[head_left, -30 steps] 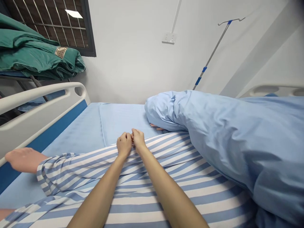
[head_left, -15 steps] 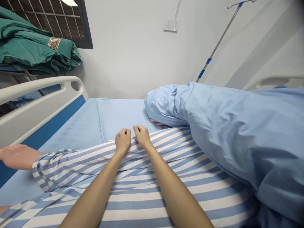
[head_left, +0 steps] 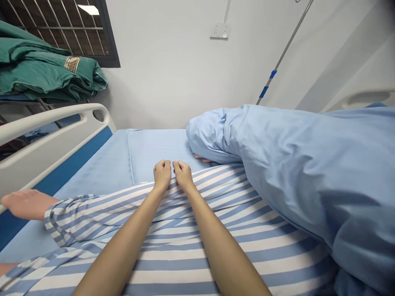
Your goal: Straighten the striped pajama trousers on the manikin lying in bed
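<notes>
Both my hands are closed into loose fists, side by side, at the far leg of the blue-and-white striped trousers. My left hand and my right hand have a narrow gap between them. Their undersides are hidden, so any cloth in the fingers cannot be made out. A lying figure wears the trousers; a bare foot comes out of the cuff at the left. A light blue quilt covers the figure's upper part, and fingertips show from under its edge.
The figure lies on a bed with a light blue sheet. A white and blue footboard bounds the left end. Folded green cloth lies beyond it. An IV pole stands at the back, by the wall with a socket.
My left hand has shifted slightly up and right, nearer to my right hand, which has also edged up a little. The camera view has tilted slightly. Both fists stay closed.
</notes>
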Demonstrator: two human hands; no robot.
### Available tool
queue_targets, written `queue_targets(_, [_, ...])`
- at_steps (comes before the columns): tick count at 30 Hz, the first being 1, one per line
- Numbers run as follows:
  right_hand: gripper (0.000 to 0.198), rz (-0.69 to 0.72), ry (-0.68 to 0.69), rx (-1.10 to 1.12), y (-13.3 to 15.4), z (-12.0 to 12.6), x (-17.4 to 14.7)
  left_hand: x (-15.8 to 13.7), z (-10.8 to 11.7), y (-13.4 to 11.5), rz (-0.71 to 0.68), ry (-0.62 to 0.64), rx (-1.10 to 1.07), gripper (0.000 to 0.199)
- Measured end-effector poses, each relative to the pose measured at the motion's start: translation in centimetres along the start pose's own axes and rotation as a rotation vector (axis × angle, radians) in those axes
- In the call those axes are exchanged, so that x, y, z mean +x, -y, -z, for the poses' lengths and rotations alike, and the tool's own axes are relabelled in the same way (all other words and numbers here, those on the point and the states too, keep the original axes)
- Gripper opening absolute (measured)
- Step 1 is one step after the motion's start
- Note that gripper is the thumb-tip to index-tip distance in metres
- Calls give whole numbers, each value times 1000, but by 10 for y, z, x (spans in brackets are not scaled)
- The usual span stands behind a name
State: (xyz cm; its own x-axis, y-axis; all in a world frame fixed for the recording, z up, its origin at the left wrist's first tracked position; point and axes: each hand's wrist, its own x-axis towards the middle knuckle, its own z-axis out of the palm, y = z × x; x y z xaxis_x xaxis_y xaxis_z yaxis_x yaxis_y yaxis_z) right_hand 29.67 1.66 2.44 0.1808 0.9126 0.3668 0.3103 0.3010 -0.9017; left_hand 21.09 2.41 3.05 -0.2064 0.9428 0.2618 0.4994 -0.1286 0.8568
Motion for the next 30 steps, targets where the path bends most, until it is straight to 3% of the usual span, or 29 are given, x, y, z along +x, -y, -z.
queue_targets(5, [36, 4, -33, -12, -2, -2, 0, -14, -11, 11, -66, 13, 147, 32])
queue_targets(14, [35, -39, -36, -95, 7, -6, -4, -19, -6, 9, -9, 75, 280, 34])
queue_targets(21, [36, -41, 58, -160, 5, 0, 0, -20, -2, 11, -28, 99, 295, 32])
queue_targets(27, [37, 82, 69, -198, 31, 18, 14, -20, -5, 12, 1, 91, 284, 31])
queue_targets(30, [37, 119, 44, -213, 30, 25, 17, -18, -8, 11, -15, 92, 247, 32])
